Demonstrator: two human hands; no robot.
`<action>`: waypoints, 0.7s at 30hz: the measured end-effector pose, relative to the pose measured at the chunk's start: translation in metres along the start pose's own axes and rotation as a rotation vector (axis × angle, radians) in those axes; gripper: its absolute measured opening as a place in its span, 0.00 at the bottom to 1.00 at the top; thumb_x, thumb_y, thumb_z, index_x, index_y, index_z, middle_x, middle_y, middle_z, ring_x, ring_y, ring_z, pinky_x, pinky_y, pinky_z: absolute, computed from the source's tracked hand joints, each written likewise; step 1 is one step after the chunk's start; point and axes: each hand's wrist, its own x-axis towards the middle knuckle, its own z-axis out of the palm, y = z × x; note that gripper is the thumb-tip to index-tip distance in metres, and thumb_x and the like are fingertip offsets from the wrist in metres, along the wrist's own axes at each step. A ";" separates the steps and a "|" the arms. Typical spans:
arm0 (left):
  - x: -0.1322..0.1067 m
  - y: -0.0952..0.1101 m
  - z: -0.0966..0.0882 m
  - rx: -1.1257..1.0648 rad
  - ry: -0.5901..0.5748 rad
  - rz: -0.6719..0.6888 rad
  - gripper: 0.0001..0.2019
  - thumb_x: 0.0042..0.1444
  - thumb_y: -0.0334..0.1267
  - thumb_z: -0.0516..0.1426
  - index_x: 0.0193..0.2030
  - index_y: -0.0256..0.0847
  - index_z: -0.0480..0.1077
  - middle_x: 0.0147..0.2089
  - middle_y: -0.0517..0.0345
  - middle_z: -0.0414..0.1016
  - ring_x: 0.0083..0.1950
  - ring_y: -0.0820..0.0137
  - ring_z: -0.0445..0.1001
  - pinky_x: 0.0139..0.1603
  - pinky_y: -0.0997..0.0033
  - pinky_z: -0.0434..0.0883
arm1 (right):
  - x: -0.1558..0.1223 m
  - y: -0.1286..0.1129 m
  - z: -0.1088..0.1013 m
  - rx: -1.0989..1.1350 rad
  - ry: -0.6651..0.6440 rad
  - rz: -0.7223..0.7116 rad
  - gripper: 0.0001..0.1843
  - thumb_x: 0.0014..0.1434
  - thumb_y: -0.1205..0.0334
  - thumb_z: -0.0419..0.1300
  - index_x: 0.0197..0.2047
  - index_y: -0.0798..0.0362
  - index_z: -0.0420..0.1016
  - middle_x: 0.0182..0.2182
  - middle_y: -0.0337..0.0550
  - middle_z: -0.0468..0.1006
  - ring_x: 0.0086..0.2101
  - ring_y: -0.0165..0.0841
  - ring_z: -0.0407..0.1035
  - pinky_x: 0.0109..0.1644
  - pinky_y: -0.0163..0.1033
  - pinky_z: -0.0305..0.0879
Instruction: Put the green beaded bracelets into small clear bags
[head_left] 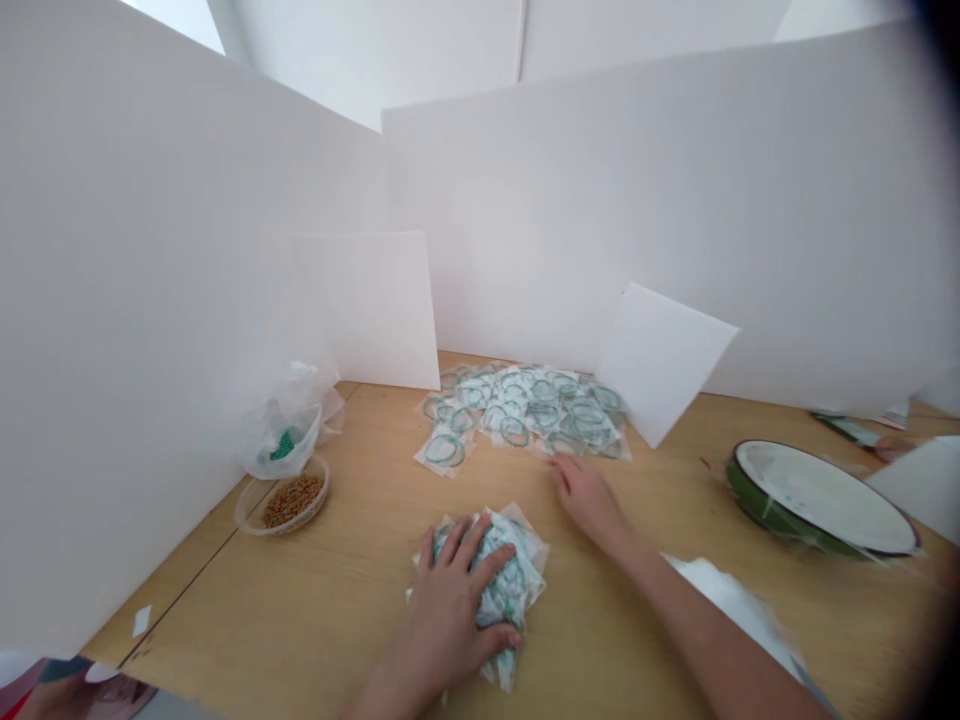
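My left hand (454, 610) lies spread over a heaped pile of small clear plastic packets (525, 545) near the front of the table. Green rings, like beaded bracelets, and white slips show inside them. My right hand (589, 500) reaches forward, its fingertips at the near edge of a wider spread of the same packets (517, 405). The right fingers are bent and slightly blurred, and whether they grip a packet cannot be made out. One packet (445, 450) lies at the left front of that spread.
On the left stand a round clear tub of brownish-gold beads (292, 502) and a plastic bag with green beads (283, 445). A green-sided white basin (825, 495) sits right. White sheets (739, 610) lie beside my right forearm. White panels (660, 360) bound the table; another person's hand (892, 447) shows far right.
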 end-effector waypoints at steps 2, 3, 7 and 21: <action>0.000 0.001 -0.002 -0.013 -0.015 -0.011 0.43 0.45 0.58 0.65 0.67 0.67 0.52 0.75 0.63 0.41 0.73 0.49 0.44 0.67 0.31 0.41 | 0.010 0.019 0.003 -0.085 0.048 0.038 0.19 0.64 0.66 0.47 0.52 0.63 0.73 0.56 0.66 0.69 0.56 0.52 0.64 0.60 0.60 0.58; -0.001 0.002 -0.003 -0.019 -0.021 -0.015 0.43 0.45 0.58 0.64 0.67 0.67 0.52 0.75 0.62 0.41 0.73 0.49 0.44 0.67 0.31 0.41 | 0.009 0.026 0.005 -0.106 0.055 0.039 0.19 0.63 0.67 0.48 0.52 0.64 0.73 0.58 0.68 0.67 0.58 0.54 0.61 0.60 0.61 0.56; -0.001 0.003 -0.004 -0.036 -0.028 -0.022 0.42 0.45 0.60 0.64 0.67 0.67 0.53 0.76 0.63 0.40 0.74 0.49 0.43 0.68 0.33 0.40 | -0.020 0.031 0.007 -0.303 0.036 -0.103 0.19 0.61 0.73 0.49 0.51 0.63 0.74 0.57 0.65 0.70 0.57 0.50 0.63 0.61 0.55 0.58; -0.003 -0.001 0.000 0.008 0.048 0.056 0.41 0.48 0.64 0.59 0.68 0.63 0.52 0.76 0.57 0.41 0.73 0.45 0.43 0.67 0.30 0.38 | -0.072 -0.015 0.007 -0.019 -0.077 -0.213 0.18 0.64 0.71 0.48 0.51 0.53 0.74 0.59 0.51 0.70 0.59 0.41 0.63 0.62 0.50 0.62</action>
